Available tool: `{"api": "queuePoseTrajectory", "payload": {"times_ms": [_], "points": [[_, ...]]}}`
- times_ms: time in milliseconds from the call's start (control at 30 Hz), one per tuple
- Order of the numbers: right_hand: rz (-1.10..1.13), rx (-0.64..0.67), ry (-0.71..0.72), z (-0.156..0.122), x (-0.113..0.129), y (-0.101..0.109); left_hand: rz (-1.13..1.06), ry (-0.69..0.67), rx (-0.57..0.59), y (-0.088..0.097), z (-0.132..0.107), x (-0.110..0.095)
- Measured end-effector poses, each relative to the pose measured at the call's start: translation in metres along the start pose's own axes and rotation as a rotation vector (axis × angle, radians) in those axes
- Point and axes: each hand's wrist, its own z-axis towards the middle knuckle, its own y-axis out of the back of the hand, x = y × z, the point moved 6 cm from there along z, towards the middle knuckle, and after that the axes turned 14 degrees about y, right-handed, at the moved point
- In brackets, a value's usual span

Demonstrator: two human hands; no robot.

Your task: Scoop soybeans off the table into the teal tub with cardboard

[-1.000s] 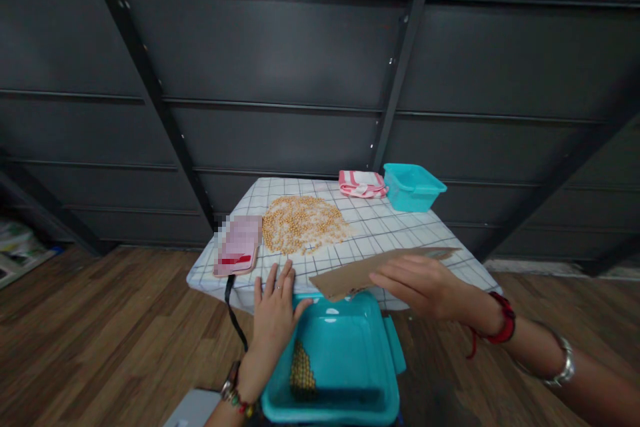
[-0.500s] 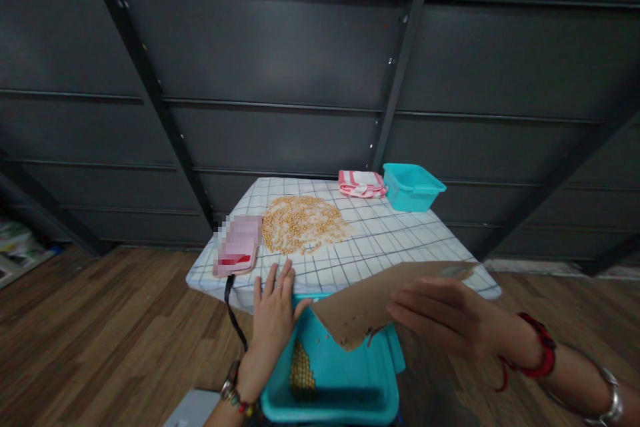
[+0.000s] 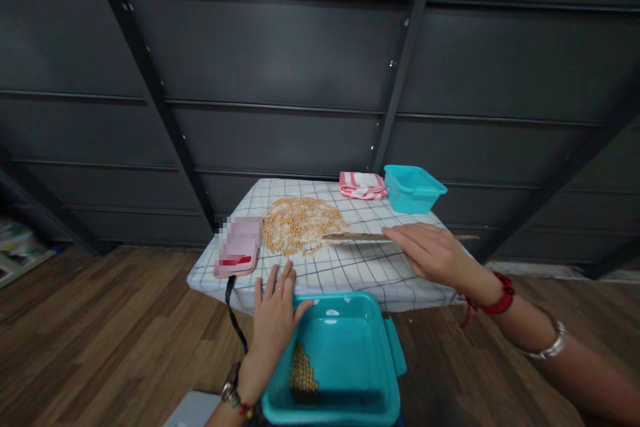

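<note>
My left hand [image 3: 274, 310] grips the near-left rim of a teal plastic tub [image 3: 345, 407] held below the table's front edge, fingers resting on the cloth. A small heap of yellow beans [image 3: 303, 369] lies inside the tub. My right hand [image 3: 434, 252] holds a flat piece of brown cardboard [image 3: 357, 237], seen edge-on and level above the table, its tip at the near edge of the spread-out pile of yellow beans [image 3: 301, 223].
The small table [image 3: 350, 267] wears a white checked cloth. On it lie a pink phone case [image 3: 239, 247] with a black strap at the left, a folded pink-striped cloth [image 3: 363, 184] and a second teal tub [image 3: 413, 187] at the back. Dark metal shelving stands behind; wood floor all around.
My right hand lifted the cardboard from over the near tub, where it had tilted down, and carried it forward, level, to the bean pile. The left hand stayed put.
</note>
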Motion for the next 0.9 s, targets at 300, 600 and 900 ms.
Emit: {"api": "queuePoseTrajectory", "payload": {"times_ms": [300, 600, 900], "points": [[-0.016, -0.041, 0.009, -0.005, -0.013, -0.043, -0.027, -0.003, 0.008, 0.001, 0.000, 0.000], [0.008, -0.167, 0.000, -0.008, -0.026, -0.087, 0.000, -0.018, -0.004, 0.000, 0.000, -0.001], [0.042, -0.257, -0.033, 0.012, -0.046, -0.116, 0.046, -0.042, -0.051, 0.001, 0.001, -0.003]]}}
